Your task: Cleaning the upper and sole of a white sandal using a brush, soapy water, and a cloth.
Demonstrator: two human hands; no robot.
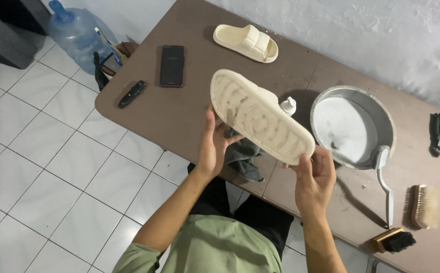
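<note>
Now you've got the cream foam slide (260,116) sole-up, left hand (212,146) and right hand (315,177) gripping its ends — light, bendy, probably slick, so pinch the edges.

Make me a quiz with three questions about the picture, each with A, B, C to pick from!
1. Where is the second slipper?
A. on the floor
B. on the table's far side
C. in the basin

2. How many brushes lie at the table's right end?
A. one
B. three
C. five

3. Which way does the held slipper face?
A. sole up
B. strap up
C. folded shut

Answers:
1 B: the other cream slipper lies on the brown table, beyond the phone.
2 B: a long-handled brush, a pale wooden brush and a black-bristled brush.
3 A: the left hand and right hand hold the slipper with its grooved sole showing.
</note>
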